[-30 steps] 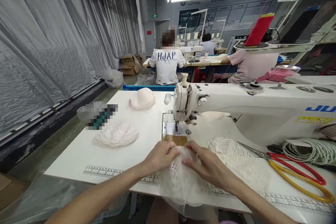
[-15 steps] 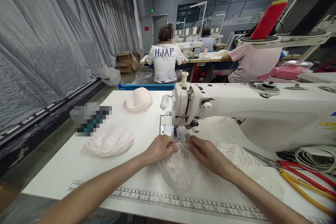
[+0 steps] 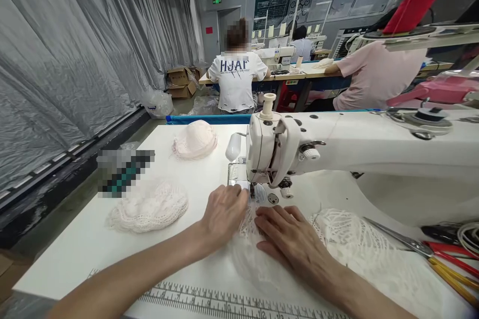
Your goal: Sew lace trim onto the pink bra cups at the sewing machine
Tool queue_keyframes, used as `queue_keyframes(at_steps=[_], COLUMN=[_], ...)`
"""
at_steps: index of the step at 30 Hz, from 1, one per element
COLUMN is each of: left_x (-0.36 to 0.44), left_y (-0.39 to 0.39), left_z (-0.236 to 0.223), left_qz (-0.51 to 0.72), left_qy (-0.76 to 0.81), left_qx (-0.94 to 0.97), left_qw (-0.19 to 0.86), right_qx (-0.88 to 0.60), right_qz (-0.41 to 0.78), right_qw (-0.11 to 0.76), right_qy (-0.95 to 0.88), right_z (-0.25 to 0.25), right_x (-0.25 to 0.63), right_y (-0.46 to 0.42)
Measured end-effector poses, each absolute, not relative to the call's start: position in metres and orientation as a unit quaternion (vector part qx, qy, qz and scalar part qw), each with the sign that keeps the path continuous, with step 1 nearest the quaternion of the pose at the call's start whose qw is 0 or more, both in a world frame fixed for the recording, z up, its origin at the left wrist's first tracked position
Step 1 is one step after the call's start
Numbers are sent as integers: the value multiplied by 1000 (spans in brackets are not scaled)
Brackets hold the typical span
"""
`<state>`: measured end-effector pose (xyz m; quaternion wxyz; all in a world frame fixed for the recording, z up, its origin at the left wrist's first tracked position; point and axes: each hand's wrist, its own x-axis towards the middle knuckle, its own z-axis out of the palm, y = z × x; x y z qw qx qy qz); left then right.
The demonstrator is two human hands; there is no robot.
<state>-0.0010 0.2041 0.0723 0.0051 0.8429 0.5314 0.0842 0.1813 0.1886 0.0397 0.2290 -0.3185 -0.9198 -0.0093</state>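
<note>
The lace fabric is off-white with openwork pattern; the sewing machine is also white; the scissors have two handle colours (red and yellow).

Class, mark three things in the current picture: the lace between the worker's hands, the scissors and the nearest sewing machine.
Lace (image 3: pixel 247 225): head view, on its patterned strip.
Scissors (image 3: pixel 422 247): head view, near the pivot.
Sewing machine (image 3: pixel 344 144): head view, on its long arm.

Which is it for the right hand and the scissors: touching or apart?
Apart. The head view shows a plain gap between the right hand and the scissors, with a piece of white lace visible between them.
</note>
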Motion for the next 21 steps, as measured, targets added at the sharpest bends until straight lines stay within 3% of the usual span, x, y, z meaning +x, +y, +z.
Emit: queue_keyframes(at_steps=[5, 10, 16, 21], left_x=[-10, -13, -12, -19], left_y=[182, 184, 232, 251], left_z=[68, 66, 50, 43], left_qz=[152, 102, 143, 184], left_qy=[367, 367, 378, 384], left_qx=[918, 924, 914, 904], left_qw=[-14, -20, -23, -43], right_qx=[-325, -328, -360, -345], right_qz=[-30, -51, -109, -72], right_qw=[227, 224, 224, 253], right_qy=[-918, -916, -899, -901], right_z=[42, 43, 34, 36], right_x=[180, 187, 192, 195], right_y=[184, 190, 230, 242])
